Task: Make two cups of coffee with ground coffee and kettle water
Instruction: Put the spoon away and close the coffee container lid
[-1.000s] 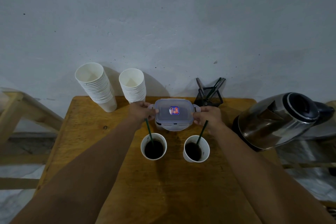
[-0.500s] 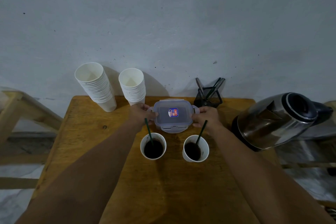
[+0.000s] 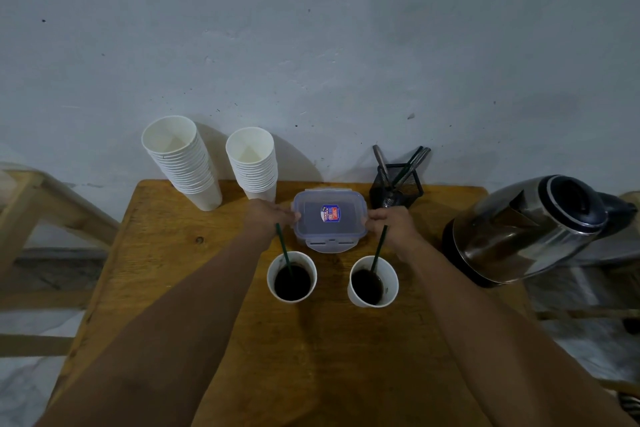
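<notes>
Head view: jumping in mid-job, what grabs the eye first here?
Two paper cups of dark coffee, the left cup and the right cup, stand mid-table, each with a green stirrer. Just behind them the left hand and right hand grip the ends of a lidded plastic container. A steel kettle sits at the table's right edge.

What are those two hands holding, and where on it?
Both grip the lidded plastic container by its short ends: the left hand on the left end, the right hand on the right end.
</notes>
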{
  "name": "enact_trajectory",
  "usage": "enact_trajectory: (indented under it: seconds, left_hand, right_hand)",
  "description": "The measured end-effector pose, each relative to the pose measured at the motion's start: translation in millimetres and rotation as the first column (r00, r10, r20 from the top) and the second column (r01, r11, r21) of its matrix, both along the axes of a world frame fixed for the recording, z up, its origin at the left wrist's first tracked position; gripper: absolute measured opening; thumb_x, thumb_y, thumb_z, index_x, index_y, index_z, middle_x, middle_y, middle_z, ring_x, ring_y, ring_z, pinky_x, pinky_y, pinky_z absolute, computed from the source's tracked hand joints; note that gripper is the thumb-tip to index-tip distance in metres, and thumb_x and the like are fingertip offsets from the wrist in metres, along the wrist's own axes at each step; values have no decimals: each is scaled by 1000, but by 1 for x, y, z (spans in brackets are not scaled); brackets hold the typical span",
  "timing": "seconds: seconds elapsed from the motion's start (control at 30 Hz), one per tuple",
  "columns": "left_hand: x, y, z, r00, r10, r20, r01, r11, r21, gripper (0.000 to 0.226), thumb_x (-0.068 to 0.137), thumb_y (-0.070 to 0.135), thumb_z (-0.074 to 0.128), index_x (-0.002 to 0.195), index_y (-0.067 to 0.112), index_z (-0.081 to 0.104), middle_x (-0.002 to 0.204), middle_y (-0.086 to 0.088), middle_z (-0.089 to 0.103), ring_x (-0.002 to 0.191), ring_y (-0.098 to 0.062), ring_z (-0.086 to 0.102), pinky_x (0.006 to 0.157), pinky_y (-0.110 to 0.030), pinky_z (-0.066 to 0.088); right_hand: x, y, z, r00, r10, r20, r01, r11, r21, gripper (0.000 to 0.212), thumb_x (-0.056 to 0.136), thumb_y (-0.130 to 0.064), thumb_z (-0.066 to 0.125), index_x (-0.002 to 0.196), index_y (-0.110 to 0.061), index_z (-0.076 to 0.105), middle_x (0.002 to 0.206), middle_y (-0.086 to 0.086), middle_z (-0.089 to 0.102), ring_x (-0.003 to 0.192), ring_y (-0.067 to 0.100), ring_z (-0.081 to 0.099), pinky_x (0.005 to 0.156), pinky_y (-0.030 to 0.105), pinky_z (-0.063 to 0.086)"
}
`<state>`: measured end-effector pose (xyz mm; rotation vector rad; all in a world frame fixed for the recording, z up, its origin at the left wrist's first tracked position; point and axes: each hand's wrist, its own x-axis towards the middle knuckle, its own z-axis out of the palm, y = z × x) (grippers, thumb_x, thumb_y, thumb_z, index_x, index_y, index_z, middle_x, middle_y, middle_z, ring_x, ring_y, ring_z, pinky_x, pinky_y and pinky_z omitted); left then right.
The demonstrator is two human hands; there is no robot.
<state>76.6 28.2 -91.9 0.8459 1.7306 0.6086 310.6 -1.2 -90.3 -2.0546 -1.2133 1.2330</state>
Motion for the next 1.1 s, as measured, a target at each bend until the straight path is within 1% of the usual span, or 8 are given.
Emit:
enact_trajectory:
  seconds: [0.2, 0.33, 0.43, 0.6, 0.7, 0.8, 0.97, 1.1]
  left_hand:
    - [-2, 0, 5, 995, -96, 37, 96, 995, 4, 26, 77, 7, 79, 98, -5, 68, 101, -18, 70, 90, -33, 70, 85, -49, 57]
    - [-2, 1, 16, 935, -263, -238, 291, 953, 88, 44, 77, 17, 80, 114, 2, 63, 107, -13, 65, 100, -29, 63, 85, -43, 56]
    - [-5, 6, 29, 854, -418, -309, 473, 872, 129, 18, 85, 20, 71, 92, 4, 67, 92, -14, 62, 89, -27, 59, 76, -37, 51]
    - [2, 19, 56, 702, -609, -368, 680, 727, 94, 45, 94, 33, 59, 131, 7, 57, 131, -11, 59, 120, -29, 54, 96, -40, 45]
    - [17, 26, 71, 522, -660, -541, 798, 602, 36, 58, 87, 32, 67, 138, 11, 49, 139, -10, 53, 126, -27, 50, 98, -35, 42]
    - [35, 25, 72, 268, -689, -673, 878, 462, -123, 75, 68, 38, 82, 132, 18, 51, 124, -7, 61, 108, -24, 59, 87, -33, 50]
    - [44, 14, 44, -34, -679, -733, 851, 365, -378, 110, 51, 54, 88, 140, 16, 37, 133, -7, 51, 119, -28, 51, 99, -46, 45]
    - [45, 15, 34, -128, -653, -746, 812, 364, -457, 118, 52, 53, 88, 144, 8, 27, 140, -11, 43, 126, -30, 44, 103, -50, 40]
  right_hand:
    - [-3, 3, 4, 985, 109, 130, -105, 994, -35, 26, 93, -18, 65, 101, 6, 71, 106, 27, 69, 102, 36, 66, 95, 49, 53]
    - [1, 12, 25, 908, 319, 272, -299, 948, -112, 22, 88, -22, 70, 76, -4, 70, 74, 11, 65, 72, 21, 63, 73, 36, 54]
    - [-1, 26, 43, 875, 418, 247, -397, 908, -132, 26, 91, -19, 64, 95, 5, 71, 80, 23, 59, 71, 22, 54, 64, 35, 45]
    - [-10, 50, 71, 749, 584, 314, -548, 812, -202, 41, 90, -29, 65, 110, 6, 67, 93, 18, 61, 83, 27, 59, 71, 33, 43]
    - [-25, 58, 75, 644, 657, 393, -630, 746, -216, 55, 82, -39, 75, 120, -1, 64, 116, 17, 66, 105, 31, 64, 89, 41, 54]
    - [-38, 59, 75, 527, 728, 438, -683, 670, -291, 60, 74, -38, 83, 120, -9, 60, 108, 8, 64, 92, 23, 61, 68, 29, 48]
    - [-56, 50, 70, 291, 815, 501, -682, 544, -488, 71, 69, -33, 88, 127, -12, 53, 121, 8, 61, 105, 26, 61, 79, 32, 50]
    - [-67, 47, 57, 180, 815, 551, -639, 523, -564, 95, 64, -33, 90, 140, -6, 41, 132, 12, 53, 118, 32, 55, 91, 42, 51]
